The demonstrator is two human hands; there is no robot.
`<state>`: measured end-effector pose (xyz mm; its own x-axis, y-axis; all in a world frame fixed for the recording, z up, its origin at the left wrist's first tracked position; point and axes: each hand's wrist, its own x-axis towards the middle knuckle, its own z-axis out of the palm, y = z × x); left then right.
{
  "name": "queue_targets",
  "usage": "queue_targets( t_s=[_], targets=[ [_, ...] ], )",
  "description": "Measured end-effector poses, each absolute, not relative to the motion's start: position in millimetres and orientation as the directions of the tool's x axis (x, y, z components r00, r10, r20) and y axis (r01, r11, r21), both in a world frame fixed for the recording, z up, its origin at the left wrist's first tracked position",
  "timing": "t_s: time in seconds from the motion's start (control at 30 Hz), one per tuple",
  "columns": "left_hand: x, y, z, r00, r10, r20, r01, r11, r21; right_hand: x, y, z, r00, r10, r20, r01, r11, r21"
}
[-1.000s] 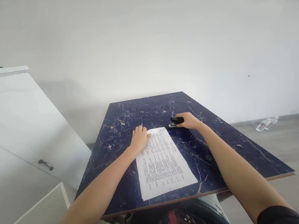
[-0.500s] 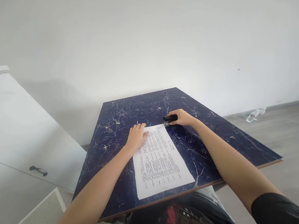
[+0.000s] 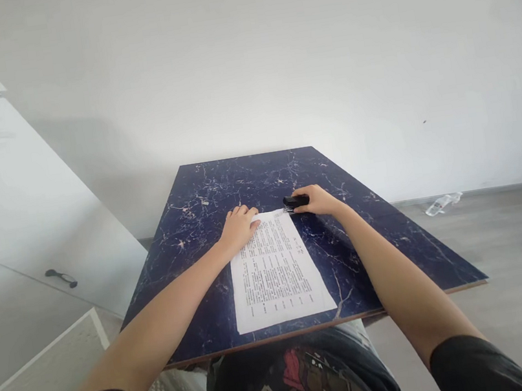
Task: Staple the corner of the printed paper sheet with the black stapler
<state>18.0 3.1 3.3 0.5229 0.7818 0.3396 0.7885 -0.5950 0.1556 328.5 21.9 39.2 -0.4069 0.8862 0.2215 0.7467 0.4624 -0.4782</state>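
Note:
Printed sheets of paper (image 3: 278,278) lie on the dark blue marbled table (image 3: 249,181), close to its front edge. My left hand (image 3: 239,228) rests flat across the far left corner of the paper, fingers stretched out and thumb on the print. In my right hand (image 3: 318,201) is a black stapler (image 3: 295,201), gripped from the right side. The stapler's nose reaches the far right corner of the paper. Whether its jaws are pressed together on the corner is too small to make out.
A white cabinet (image 3: 7,174) with a dark handle (image 3: 61,278) stands at the left. Below it is a pale, white-framed panel (image 3: 45,358). A clear plastic item (image 3: 443,203) lies on the grey floor (image 3: 508,243) by the wall.
The stapler has come slightly left, so its nose now overlaps the paper's far right corner. My left hand stays on the paper. The whole view has shifted a little.

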Motion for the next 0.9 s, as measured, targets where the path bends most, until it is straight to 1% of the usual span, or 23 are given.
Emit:
queue_targets(
  t_s=[0.33,0.57,0.73,0.9],
  targets=[
    [19.9,1.3,4.0,0.526,0.781,0.338,0.775,-0.603,0.188,326.2,21.9,39.7,-0.423,0.877,0.228,0.732,0.479,-0.485],
    [23.7,1.4,1.7,0.529,0.779,0.338,0.772,-0.607,0.19,316.8,18.8,42.8,-0.427,0.875,0.227,0.721,0.481,-0.499],
    [27.0,0.3,2.1,0.513,0.787,0.342,0.776,-0.596,0.207,307.5,19.0,40.2,-0.394,0.874,0.285,0.709,0.486,-0.511],
    [28.8,-1.2,4.5,0.509,0.789,0.344,0.776,-0.594,0.213,298.5,18.7,36.6,-0.398,0.859,0.322,0.702,0.511,-0.497]
  ],
)
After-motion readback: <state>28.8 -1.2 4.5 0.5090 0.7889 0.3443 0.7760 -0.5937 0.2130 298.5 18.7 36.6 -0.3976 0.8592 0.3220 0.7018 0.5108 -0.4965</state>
